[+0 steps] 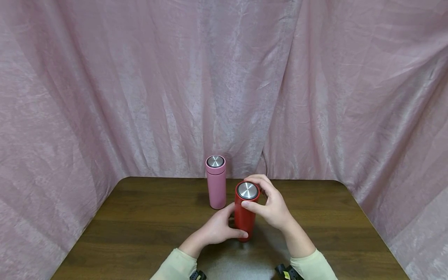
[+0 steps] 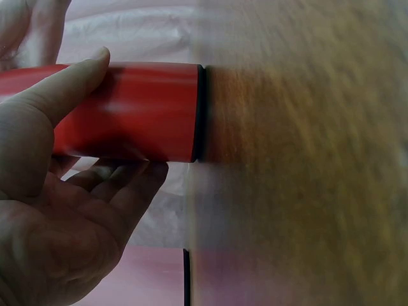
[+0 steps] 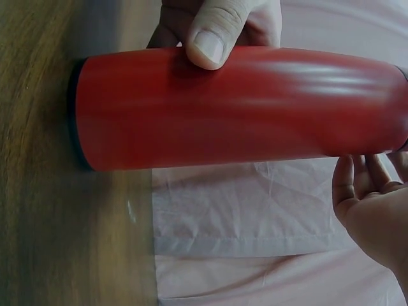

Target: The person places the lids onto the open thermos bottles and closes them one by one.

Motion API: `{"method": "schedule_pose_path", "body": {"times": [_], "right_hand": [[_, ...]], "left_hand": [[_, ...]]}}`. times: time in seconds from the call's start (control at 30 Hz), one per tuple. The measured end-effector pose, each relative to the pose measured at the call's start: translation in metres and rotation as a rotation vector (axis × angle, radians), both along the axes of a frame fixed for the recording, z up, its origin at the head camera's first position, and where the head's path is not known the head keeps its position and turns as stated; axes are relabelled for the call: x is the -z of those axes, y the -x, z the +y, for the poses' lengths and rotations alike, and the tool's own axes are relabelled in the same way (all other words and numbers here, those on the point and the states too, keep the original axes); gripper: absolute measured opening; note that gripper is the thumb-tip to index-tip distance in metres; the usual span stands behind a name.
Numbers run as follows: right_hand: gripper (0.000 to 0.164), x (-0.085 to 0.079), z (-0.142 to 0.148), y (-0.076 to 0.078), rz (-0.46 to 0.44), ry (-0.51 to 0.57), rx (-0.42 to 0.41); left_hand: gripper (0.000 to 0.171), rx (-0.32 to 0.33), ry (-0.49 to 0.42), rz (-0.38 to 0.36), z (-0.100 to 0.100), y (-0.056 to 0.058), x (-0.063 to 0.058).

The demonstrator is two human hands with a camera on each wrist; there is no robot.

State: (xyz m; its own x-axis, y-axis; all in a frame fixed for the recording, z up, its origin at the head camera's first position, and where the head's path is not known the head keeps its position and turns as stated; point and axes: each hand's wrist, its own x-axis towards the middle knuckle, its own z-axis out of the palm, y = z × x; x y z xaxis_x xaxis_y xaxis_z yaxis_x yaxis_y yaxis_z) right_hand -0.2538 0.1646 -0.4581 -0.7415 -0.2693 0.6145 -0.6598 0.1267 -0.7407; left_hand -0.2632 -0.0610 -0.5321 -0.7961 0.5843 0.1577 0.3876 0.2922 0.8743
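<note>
A red thermos bottle (image 1: 245, 217) with a shiny silver disc on its lid stands upright on the wooden table, its dark base at the tabletop. Low on its body my left hand (image 1: 217, 228) grips it, thumb across the near side and fingers on the far side, as the left wrist view also shows. Up by the lid, my right hand (image 1: 276, 208) holds the bottle from the right, its thumb in front and its fingers curled behind. A pink thermos bottle (image 1: 216, 190) of similar shape stands behind and to the left, with no hand on it.
The dark wooden table (image 1: 154, 221) has rounded far corners. Pink curtains (image 1: 168, 93) hang close behind its far edge and along both sides. A thin cord (image 1: 265, 161) shows against the curtain behind the right hand.
</note>
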Motion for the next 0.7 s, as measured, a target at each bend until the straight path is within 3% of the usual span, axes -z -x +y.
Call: {"method": "schedule_pose_path", "body": {"times": [0.7], "right_hand": [[0.059, -0.0025, -0.0081, -0.0059, -0.039, -0.038, 0.173]], "left_hand": [[0.067, 0.005, 0.003, 0.006, -0.0001, 0.0000, -0.0001]]}}
